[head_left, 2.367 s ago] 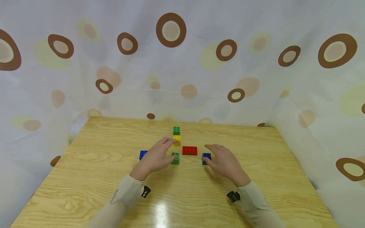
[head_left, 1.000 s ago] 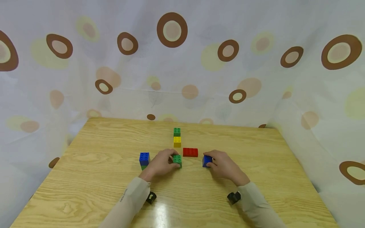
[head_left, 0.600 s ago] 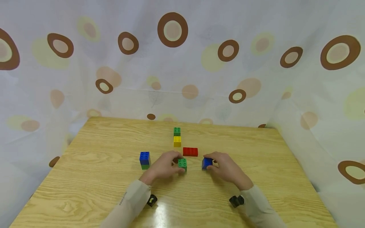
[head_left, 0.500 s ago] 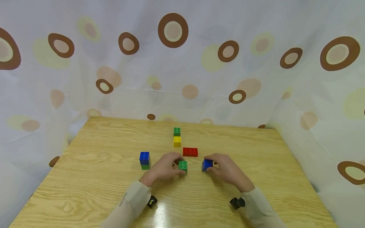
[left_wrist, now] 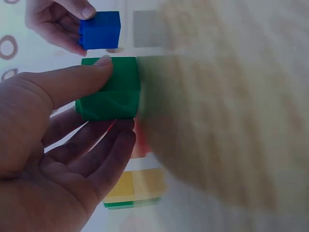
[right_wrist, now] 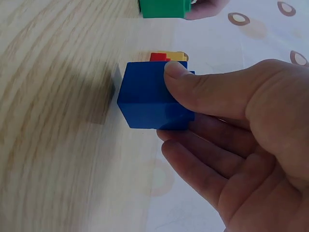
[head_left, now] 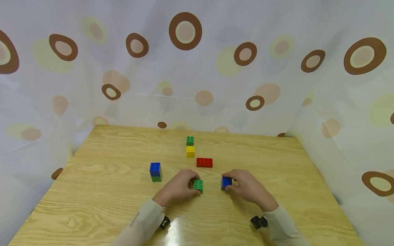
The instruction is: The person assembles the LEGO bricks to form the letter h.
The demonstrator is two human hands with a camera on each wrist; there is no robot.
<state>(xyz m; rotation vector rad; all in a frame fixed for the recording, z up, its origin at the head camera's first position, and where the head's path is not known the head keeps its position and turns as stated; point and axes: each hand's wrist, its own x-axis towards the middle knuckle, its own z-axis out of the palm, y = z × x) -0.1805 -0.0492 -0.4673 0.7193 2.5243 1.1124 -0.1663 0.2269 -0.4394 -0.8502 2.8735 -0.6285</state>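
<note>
Toward six o'clock since half a second ago: both the green brick [head_left: 198, 185] and the right-hand blue brick [head_left: 226, 183] have come nearer. Thumb and fingers of the left hand [head_left: 180, 186] pinch the green one, parted just its width; the right hand [head_left: 250, 188] pinches the blue likewise, at three o'clock from it. Both look light, stiff, smooth and hardly fragile, best held by opposite side walls. Red brick [head_left: 204, 162] lies near twelve o'clock of the green one; no container shows
</note>
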